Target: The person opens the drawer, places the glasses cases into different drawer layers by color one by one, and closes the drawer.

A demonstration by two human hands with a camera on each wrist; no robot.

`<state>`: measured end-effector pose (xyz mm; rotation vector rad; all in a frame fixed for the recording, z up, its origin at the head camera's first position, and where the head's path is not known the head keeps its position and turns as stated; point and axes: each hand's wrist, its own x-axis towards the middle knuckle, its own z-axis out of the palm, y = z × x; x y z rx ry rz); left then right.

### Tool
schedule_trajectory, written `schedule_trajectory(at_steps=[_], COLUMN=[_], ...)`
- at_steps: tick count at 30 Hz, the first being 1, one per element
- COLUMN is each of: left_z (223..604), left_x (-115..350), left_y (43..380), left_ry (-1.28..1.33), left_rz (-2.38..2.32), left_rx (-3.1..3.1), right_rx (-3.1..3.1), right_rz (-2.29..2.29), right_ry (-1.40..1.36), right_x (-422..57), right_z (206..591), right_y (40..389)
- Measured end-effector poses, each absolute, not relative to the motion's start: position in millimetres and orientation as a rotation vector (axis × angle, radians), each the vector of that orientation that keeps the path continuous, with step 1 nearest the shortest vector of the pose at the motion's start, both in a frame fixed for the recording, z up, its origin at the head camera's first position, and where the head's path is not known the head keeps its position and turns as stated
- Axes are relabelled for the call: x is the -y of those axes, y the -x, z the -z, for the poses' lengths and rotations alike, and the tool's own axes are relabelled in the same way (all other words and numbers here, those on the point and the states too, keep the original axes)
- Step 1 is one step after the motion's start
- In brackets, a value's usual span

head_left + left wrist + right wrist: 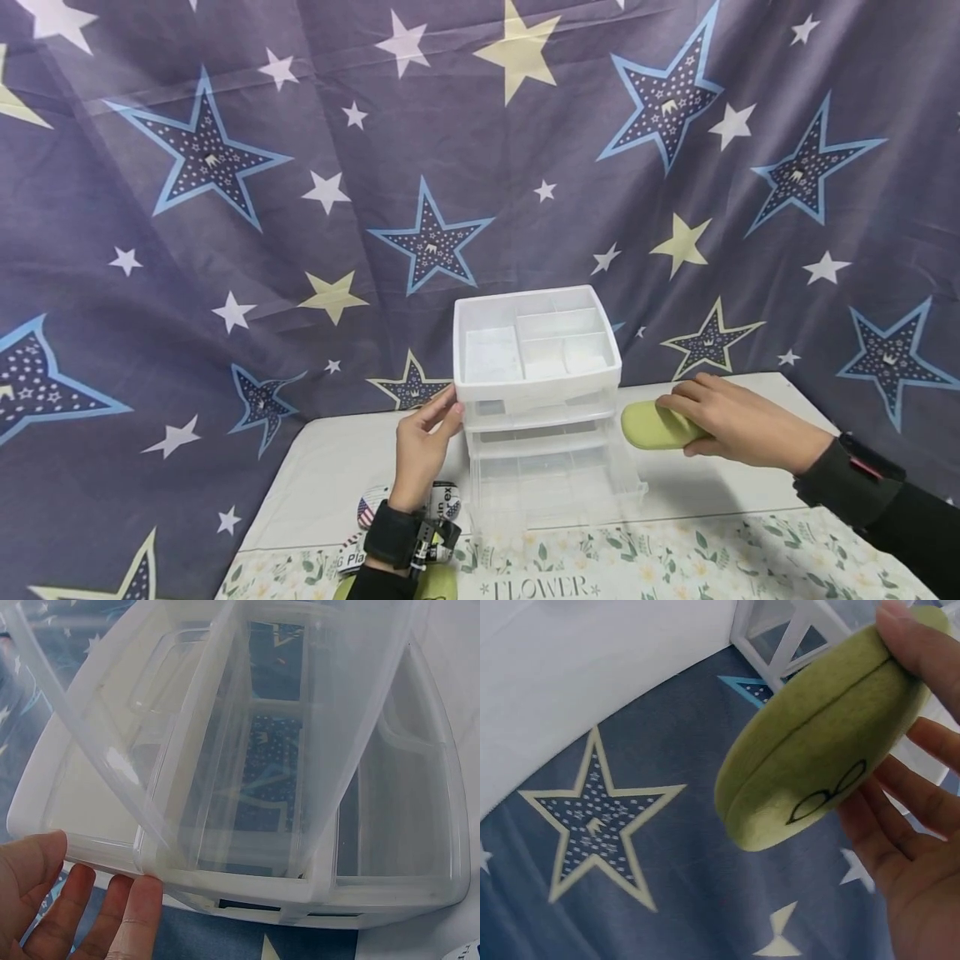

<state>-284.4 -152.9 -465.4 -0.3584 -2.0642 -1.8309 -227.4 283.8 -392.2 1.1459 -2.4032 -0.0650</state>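
My right hand (738, 421) grips a green eyeglass case (660, 426) to the right of a white plastic drawer unit (536, 389). A small outline of glasses shows on the case (810, 765) in the right wrist view, with my thumb on one side and fingers on the other. My left hand (426, 446) touches the unit's left side near its front corner. In the left wrist view, the thumb and fingertips (145, 889) rest along the white frame (157, 874). The lowest clear drawer (558, 492) stands pulled out toward me.
The unit's top tray (491, 354) has several compartments. Printed items with a flag pattern (371, 504) lie near my left wrist, partly hidden, with something green (438, 583) below them. A floral cloth (675, 554) covers the table's front; a star-patterned curtain (330, 250) hangs behind.
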Motion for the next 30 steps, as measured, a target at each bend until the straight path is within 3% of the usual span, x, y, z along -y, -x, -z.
schedule_trajectory(at_steps=[12,30], left_z=[465.9,465.5], left_x=[153.2,152.7], left_y=[285.7,285.6], left_ry=[0.371,0.381], left_rz=[1.837,1.861], left_rx=[2.051,2.045], right_rx=[2.384,2.244], right_rz=[0.094,0.074], right_ry=[-1.276,-1.392], right_x=[-235.7,-171.5], right_z=[377.0,392.7], right_y=[231.0,242.5])
